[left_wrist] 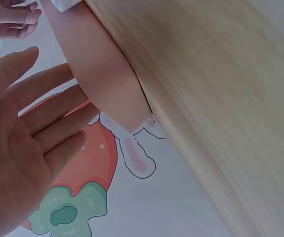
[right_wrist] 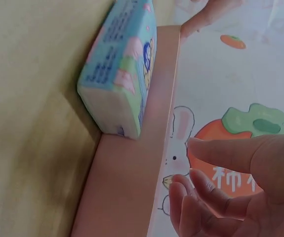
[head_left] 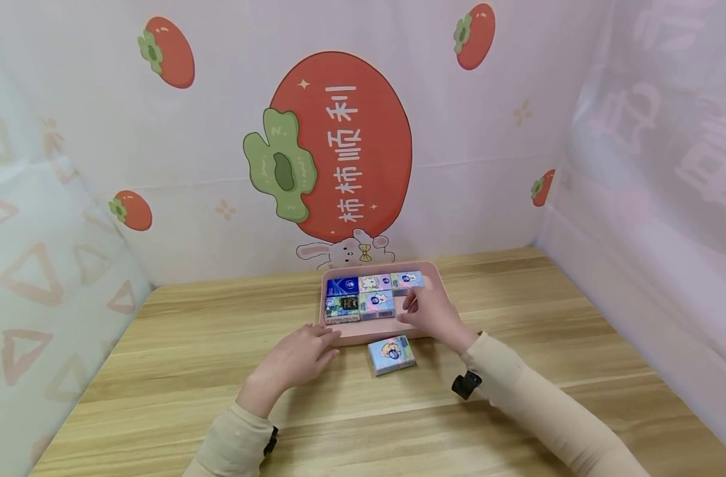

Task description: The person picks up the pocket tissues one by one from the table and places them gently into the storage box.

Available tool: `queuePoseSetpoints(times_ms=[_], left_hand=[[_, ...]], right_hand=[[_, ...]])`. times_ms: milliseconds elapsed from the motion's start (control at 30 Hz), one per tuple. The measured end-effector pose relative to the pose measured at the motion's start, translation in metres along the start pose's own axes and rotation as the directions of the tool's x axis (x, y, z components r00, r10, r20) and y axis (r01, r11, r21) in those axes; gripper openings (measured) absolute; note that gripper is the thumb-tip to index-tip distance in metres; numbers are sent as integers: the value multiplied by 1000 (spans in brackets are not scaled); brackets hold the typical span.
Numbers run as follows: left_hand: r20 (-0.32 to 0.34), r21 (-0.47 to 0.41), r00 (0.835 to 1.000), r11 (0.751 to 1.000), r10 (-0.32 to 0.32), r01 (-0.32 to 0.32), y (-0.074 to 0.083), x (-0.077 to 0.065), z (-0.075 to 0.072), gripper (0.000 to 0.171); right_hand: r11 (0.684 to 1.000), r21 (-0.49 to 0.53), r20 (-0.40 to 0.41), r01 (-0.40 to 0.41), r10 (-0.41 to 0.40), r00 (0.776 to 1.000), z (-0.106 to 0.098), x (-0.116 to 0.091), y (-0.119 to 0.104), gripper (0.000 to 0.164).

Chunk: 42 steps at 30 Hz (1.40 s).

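A pink tray point(head_left: 375, 327) holds several small tissue packs in two rows. The back row has a dark blue pack point(head_left: 342, 286), a white cartoon pack point(head_left: 375, 283) and a pastel blue pack point(head_left: 405, 281). In front of them lie a dark floral pack point(head_left: 342, 309) and another pastel pack point(head_left: 377, 305). My left hand point(head_left: 300, 354) touches the tray's front left rim with fingers extended. Over the tray's right side, my right hand point(head_left: 430, 310) has loosely bent fingers and holds nothing, close to the back right pack. One light blue tissue pack point(head_left: 391, 354) lies on the table before the tray.
The wooden table point(head_left: 208, 344) carries the tray near its back edge. Behind stands a white cloth backdrop point(head_left: 220, 132) printed with persimmons and a rabbit, with more cloth at both sides. Dark wrist cameras point(head_left: 467, 383) sit on the sleeves.
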<state>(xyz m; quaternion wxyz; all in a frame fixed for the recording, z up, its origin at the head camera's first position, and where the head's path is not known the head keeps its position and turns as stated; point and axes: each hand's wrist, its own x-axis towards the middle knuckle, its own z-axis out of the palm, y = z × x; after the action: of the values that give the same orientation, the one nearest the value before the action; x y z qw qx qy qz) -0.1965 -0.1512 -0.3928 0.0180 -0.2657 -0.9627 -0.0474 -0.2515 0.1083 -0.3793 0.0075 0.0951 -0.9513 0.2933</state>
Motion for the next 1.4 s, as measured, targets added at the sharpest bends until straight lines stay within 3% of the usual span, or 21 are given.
queuePoseSetpoints(times_ms=[233, 500, 900, 1133, 1400], left_hand=[[-5, -11, 1000, 1000, 3, -3, 1, 0, -3, 39], [-10, -8, 1000, 1000, 5, -5, 0, 0, -3, 39], [-11, -10, 1000, 1000, 6, -6, 1, 0, -3, 39], [-11, -12, 1000, 1000, 1, -1, 0, 0, -2, 38], [5, -6, 1000, 1000, -10, 10, 1, 0, -2, 39]], right_hand=[[994, 81, 8, 68, -69, 998, 4, -16, 0, 19], [987, 9, 9, 163, -163, 987, 12, -32, -1, 10], [973, -174, -10, 153, -157, 988, 25, -43, 5, 13], [969, -184, 10, 167, -168, 986, 25, -47, 5, 24], [983, -108, 72, 147, -140, 988, 24, -51, 4, 32]])
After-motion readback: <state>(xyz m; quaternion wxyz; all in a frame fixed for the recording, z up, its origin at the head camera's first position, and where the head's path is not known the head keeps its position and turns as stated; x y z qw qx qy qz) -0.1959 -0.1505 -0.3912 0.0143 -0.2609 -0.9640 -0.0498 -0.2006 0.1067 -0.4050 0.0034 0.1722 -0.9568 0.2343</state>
